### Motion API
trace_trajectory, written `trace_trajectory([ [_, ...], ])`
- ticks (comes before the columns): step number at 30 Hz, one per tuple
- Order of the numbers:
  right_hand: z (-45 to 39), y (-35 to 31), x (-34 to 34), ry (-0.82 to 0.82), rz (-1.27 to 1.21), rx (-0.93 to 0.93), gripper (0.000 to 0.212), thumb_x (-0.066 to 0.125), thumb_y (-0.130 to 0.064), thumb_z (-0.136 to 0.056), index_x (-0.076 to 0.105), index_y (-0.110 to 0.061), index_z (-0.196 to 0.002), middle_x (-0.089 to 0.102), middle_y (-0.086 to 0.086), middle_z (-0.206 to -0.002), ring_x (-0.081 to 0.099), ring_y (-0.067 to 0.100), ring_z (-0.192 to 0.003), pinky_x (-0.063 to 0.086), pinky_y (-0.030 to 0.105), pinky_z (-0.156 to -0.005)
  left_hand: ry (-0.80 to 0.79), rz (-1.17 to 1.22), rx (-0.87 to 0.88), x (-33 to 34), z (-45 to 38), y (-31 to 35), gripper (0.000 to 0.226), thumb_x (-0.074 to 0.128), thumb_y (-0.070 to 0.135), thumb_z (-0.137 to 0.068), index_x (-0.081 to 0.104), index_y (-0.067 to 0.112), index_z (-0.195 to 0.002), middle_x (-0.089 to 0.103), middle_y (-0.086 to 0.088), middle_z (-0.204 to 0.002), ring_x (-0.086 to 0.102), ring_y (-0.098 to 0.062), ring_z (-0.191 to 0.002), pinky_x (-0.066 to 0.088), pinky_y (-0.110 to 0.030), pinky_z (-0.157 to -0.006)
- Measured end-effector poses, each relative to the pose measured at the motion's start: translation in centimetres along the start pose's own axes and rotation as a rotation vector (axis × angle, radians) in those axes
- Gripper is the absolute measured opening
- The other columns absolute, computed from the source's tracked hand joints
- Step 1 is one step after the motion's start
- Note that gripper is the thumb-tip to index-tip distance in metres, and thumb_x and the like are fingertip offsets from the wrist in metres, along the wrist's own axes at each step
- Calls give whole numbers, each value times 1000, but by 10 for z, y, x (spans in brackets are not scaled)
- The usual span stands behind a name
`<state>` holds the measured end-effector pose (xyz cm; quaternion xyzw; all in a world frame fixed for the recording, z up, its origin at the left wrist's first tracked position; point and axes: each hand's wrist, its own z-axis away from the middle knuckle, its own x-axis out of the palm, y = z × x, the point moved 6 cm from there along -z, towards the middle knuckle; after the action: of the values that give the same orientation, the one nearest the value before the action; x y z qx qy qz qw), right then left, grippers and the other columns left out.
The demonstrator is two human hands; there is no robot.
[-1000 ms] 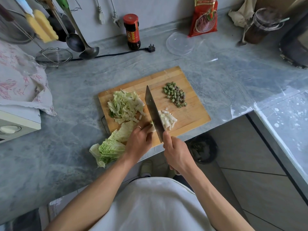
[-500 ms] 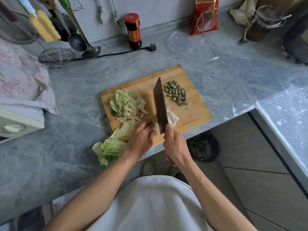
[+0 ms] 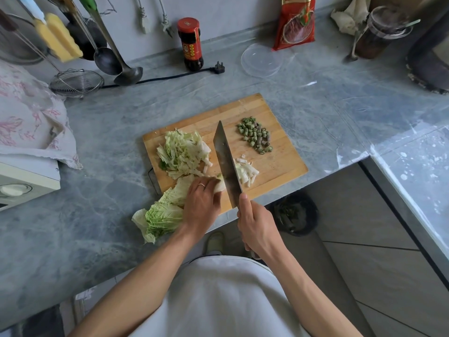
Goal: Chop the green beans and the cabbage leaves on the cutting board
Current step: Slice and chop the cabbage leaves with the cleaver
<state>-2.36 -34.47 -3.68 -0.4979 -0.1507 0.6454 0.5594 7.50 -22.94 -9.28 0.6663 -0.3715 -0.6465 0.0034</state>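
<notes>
A wooden cutting board lies on the grey counter. On it are a pile of chopped cabbage at the left, chopped green beans at the right and white cabbage stem pieces near the front. A whole cabbage leaf hangs off the board's front left corner. My left hand holds its stem end down with curled fingers. My right hand grips the handle of a cleaver, whose blade stands just right of my left fingers, at the stem.
A sauce bottle, a plug with cord, a clear lid and a red packet stand behind the board. Ladles and a wire skimmer lie at the back left. A bin sits on the floor below.
The cleaver rose and came back down on the cabbage stem, a little further left. My left hand stayed on the leaf and slid slightly left.
</notes>
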Motion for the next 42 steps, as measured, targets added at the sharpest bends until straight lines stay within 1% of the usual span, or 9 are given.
trace_trajectory([
  [5,-1,-1,7,-6,18,18,70,22,-61,-100,45,-2,-69,49,7,-54,49,29,-52,44,37,-55,-16,35,2,1,-2,-3,25,53,16,-88,72,7,-103,70,-9,-108,61,-25,-111,42,-39,-103],
  [10,-3,-11,15,68,48,16,55,25,-49,-105,38,-14,-64,47,3,-60,46,24,-60,37,37,-59,-23,93,35,0,-3,-4,24,57,26,-88,75,17,-102,71,-2,-105,63,-23,-104,44,-38,-97],
  [13,-8,-12,21,94,0,28,59,22,-53,-104,46,-14,-67,52,3,-61,54,28,-60,48,42,-62,-34,110,40,0,-4,-5,22,59,20,-87,75,20,-102,71,1,-105,62,-21,-104,45,-38,-97],
  [18,-18,-7,16,85,-136,95,67,19,-60,-101,55,-9,-75,52,6,-55,54,26,-49,40,31,-48,-87,70,24,2,-2,-5,23,51,15,-87,72,13,-97,69,-5,-106,60,-25,-107,42,-45,-102],
  [23,-6,-3,13,63,-149,72,79,20,-66,-98,49,6,-84,45,9,-60,46,23,-46,35,27,-44,-163,54,79,1,-2,-10,28,46,16,-89,65,10,-109,62,-14,-122,54,-30,-118,42,-41,-105],
  [29,3,-2,21,64,-51,35,84,17,-73,-94,56,1,-87,55,15,-62,54,37,-59,48,44,-56,-146,59,70,-1,0,-12,42,61,5,-84,60,6,-126,60,-15,-121,51,-27,-114,48,-39,-97],
  [34,9,-6,25,36,-40,50,81,19,-68,-96,54,3,-86,54,12,-61,47,28,-55,50,44,-60,-123,98,64,-7,-3,-9,26,57,4,-80,62,5,-106,63,-9,-103,56,-27,-99,46,-33,-88],
  [37,10,-7,27,51,-32,64,70,21,-60,-101,50,-3,-74,51,8,-58,49,29,-58,50,44,-65,-132,106,106,-6,-3,-11,18,51,9,-84,65,7,-94,66,-7,-100,60,-27,-105,49,-35,-92],
  [42,10,-15,38,115,15,59,55,22,-51,-104,39,-15,-66,49,2,-63,52,29,-70,39,39,-65,-88,201,136,-16,-3,-7,12,62,14,-85,72,9,-87,70,-6,-96,62,-21,-97,51,-30,-83],
])
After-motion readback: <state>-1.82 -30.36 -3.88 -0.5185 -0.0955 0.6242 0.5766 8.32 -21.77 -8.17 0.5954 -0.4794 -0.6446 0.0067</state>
